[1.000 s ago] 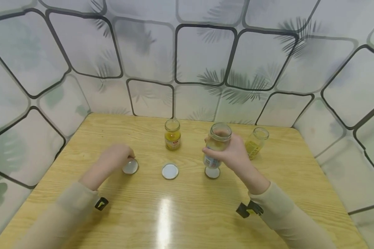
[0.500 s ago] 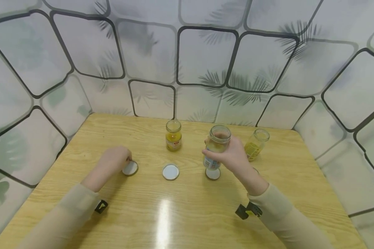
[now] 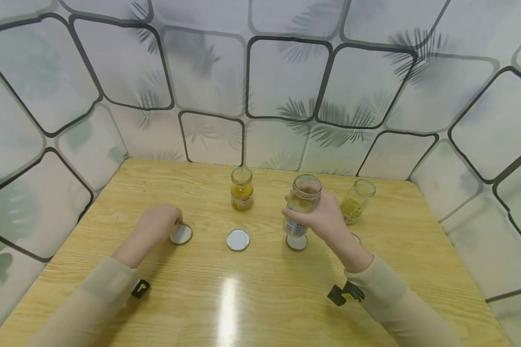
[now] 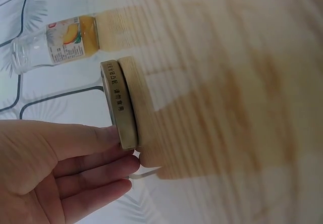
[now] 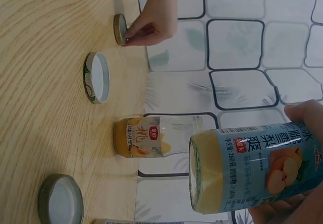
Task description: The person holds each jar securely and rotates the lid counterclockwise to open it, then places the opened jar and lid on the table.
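My left hand pinches the edge of a gold-rimmed jar lid between thumb and fingers, low on the wooden table at left; its pale inner side faces up. With my right hand I grip a lidless glass jar, its blue label showing fruit and pale contents inside. In the head view this jar stands upright and overlaps a second lid. A third lid lies inner side up between the hands. Behind it is a lidless jar with yellow fruit and a peach label.
Another lidless jar with yellowish contents stands to the right, partly behind my right hand. The edge of one more lid shows beside my right wrist. A patterned curtain encloses the table at the back and sides.
Over the first half second my left hand shifts slightly while keeping the lid, and the head view tilts a little. Since then hardly anything has moved; the right hand holds the jar in place.
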Available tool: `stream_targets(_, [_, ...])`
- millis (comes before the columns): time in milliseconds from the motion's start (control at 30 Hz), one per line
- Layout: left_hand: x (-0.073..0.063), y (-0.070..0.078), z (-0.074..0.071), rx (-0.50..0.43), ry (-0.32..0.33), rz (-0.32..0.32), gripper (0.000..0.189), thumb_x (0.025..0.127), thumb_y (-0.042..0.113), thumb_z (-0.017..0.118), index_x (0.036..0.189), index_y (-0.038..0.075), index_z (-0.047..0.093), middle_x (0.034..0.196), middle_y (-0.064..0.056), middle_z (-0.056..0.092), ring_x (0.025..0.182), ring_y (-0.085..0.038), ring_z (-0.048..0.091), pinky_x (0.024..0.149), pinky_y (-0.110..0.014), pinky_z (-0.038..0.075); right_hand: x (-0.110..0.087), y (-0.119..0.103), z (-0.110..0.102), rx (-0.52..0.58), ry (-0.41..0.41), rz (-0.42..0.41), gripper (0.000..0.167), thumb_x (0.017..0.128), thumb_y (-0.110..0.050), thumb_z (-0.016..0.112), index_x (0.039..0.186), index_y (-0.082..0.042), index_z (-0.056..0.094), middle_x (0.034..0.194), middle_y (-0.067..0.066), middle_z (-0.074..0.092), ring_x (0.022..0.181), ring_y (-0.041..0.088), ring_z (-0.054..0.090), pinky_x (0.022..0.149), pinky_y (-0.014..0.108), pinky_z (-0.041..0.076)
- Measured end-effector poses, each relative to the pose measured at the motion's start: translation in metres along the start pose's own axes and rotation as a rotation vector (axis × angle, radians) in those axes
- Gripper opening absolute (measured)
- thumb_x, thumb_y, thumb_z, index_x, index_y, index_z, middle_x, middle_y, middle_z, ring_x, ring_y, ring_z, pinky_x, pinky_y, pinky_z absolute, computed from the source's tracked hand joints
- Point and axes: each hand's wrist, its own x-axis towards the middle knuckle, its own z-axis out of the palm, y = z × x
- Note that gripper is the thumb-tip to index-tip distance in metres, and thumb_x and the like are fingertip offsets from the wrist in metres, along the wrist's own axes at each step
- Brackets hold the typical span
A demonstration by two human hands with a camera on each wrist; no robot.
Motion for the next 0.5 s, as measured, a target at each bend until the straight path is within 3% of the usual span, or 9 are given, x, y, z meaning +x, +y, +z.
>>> stream_targets(233, [-0.0015, -0.0017, 0.0027, 0.004, 0.026, 0.005, 0.004, 0.087, 0.004, 0.082, 0.091, 0.005, 0.082, 0.094, -0.013, 0.082, 0.086, -0.031, 0.078, 0.074, -0.045, 0.065, 0.0011, -0.0003, 0.0011, -0.005, 0.008, -0.003, 0.045, 0.086, -0.009, 0.088, 0.128, -0.005, 0.069, 0.123, 0.015, 0.077, 0.116, 0.031, 0.072, 0.097, 0.045, 0.060])
stream_targets(500, [-0.0030, -0.0006, 0.0025, 0.000, 0.029, -0.006, 0.004, 0.088, 0.007, 0.083, 0.091, 0.005, 0.082, 0.094, -0.013, 0.082, 0.086, -0.031, 0.077, 0.075, -0.045, 0.065, 0.0062, -0.0031, 0.0024, -0.032, 0.023, 0.004, 0.046, 0.086, -0.013, 0.088, 0.127, -0.007, 0.069, 0.123, 0.013, 0.078, 0.117, 0.027, 0.070, 0.093, 0.038, 0.058])
